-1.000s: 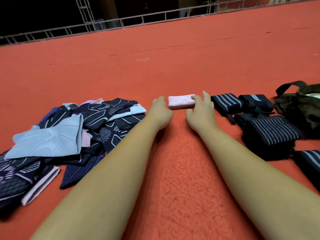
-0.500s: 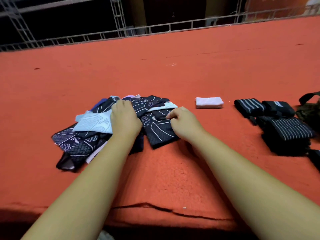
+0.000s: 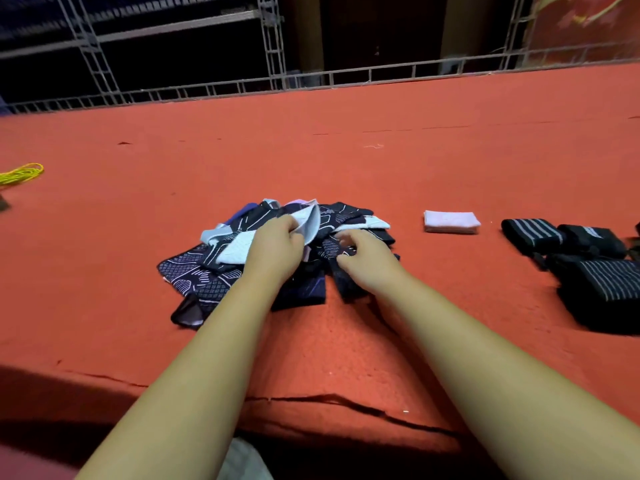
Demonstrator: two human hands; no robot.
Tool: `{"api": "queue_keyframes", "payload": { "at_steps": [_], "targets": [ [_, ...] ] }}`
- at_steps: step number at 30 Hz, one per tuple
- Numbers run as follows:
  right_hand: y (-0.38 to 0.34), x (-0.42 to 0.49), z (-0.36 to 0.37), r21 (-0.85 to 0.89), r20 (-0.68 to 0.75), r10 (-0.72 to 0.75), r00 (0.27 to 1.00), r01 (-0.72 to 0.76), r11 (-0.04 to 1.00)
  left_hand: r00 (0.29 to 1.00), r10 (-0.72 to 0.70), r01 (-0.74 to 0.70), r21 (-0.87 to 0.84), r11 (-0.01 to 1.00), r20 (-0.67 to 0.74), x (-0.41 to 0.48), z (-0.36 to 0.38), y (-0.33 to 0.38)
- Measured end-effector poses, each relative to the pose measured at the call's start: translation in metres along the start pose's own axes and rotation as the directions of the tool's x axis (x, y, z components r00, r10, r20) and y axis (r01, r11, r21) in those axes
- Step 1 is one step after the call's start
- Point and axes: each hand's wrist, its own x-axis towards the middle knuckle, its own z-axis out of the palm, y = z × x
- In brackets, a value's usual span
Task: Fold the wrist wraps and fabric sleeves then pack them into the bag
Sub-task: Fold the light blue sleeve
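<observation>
**Q:** Where were the sleeves?
**A:** Loose in a pile (image 3: 214, 278) on the red mat (image 3: 346, 161), mid-frame. Most were dark with pale line patterns. One folded sleeve (image 3: 450, 221), pink, lay apart to the pile's right.

**Q:** And the wraps?
**A:** The wraps (image 3: 606, 285), black with grey stripes, sat bundled in a cluster further right, beyond the folded sleeve.

**Q:** How were the hands placed?
**A:** The left hand (image 3: 277, 249) had its fingers curled round a pale sleeve (image 3: 310, 220) at the pile's top, with the sleeve's edge raised. The right hand (image 3: 369, 258) rested on the pile's dark right side, fingers bent. Whether they pinched cloth could not be told.

**Q:** Anything else?
**A:** A yellow cord (image 3: 20, 173) lay at the far left.
</observation>
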Motion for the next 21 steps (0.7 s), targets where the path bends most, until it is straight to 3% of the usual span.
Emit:
{"api": "queue_keyframes", "payload": {
  "at_steps": [3, 6, 9, 12, 16, 19, 21],
  "targets": [
    [0.001, 0.000, -0.015, 0.232, 0.012, -0.014, 1.000, 0.011, 0.973, 0.994, -0.004, 0.030, -0.242, 0.970, 0.107, -0.004, -0.020, 0.033],
    [0.002, -0.001, -0.039, 0.486, 0.066, -0.062, 0.996, 0.022, 0.874, 0.961, 0.030, 0.100, -0.449, 0.888, 0.273, 0.001, -0.038, 0.053],
    [-0.006, -0.003, -0.066, 0.629, 0.090, -0.064, 0.994, -0.007, 0.777, 0.932, 0.069, 0.199, -0.663, 0.722, 0.355, 0.007, -0.049, 0.070],
    [-0.014, -0.008, -0.093, 0.714, 0.083, -0.045, 0.995, -0.028, 0.700, 0.926, 0.024, 0.295, -0.761, 0.578, 0.377, 0.013, -0.050, 0.084],
    [-0.015, -0.012, -0.121, 0.735, -0.059, 0.109, 0.992, -0.031, 0.677, 0.860, -0.017, 0.484, -0.803, 0.349, 0.510, 0.020, -0.024, 0.087],
    [-0.003, -0.011, -0.135, 0.662, -0.172, 0.212, 0.962, -0.046, 0.748, 0.817, 0.055, 0.502, -0.754, 0.424, 0.574, 0.010, 0.011, 0.089],
    [0.014, -0.012, -0.140, 0.588, -0.225, 0.257, 0.940, -0.079, 0.805, 0.819, 0.123, 0.436, -0.747, 0.502, 0.560, -0.002, 0.035, 0.093]
  ]
}}
